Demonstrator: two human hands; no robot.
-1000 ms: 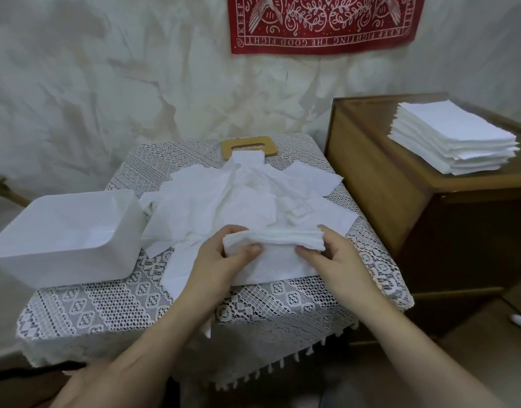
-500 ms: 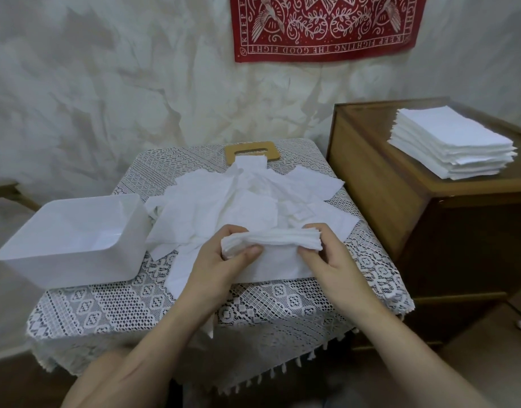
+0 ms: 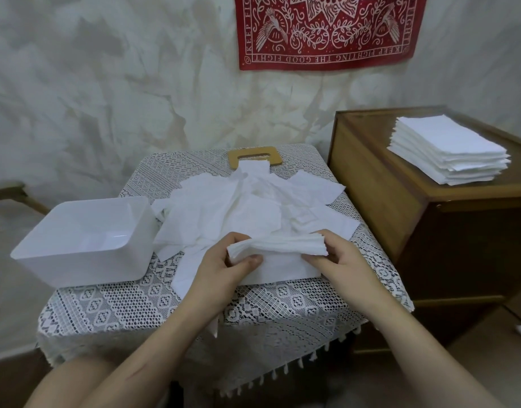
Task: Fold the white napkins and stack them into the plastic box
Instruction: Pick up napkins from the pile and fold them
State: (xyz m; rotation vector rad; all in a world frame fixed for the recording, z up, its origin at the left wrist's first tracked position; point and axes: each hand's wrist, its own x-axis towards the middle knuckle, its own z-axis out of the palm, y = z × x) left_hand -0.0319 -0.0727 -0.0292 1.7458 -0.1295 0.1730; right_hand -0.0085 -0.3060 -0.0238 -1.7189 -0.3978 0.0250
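Note:
A folded bundle of white napkins (image 3: 278,245) is held just above the lace-covered table (image 3: 141,301). My left hand (image 3: 226,265) grips its left end, thumb on the near side. My right hand (image 3: 340,260) pinches its right end. Behind the bundle a loose heap of unfolded white napkins (image 3: 241,207) spreads over the middle of the table. The white plastic box (image 3: 85,266) stands at the table's left side, and I see nothing in it.
A wooden cabinet (image 3: 400,219) stands right of the table with a neat stack of white napkins (image 3: 447,154) on top. A tan wooden lid with a slot (image 3: 254,154) lies at the table's far edge. A red cloth (image 3: 324,30) hangs on the wall.
Both hands keep hold of the bundle, which has tilted a little with its right end higher. My view has lifted slightly.

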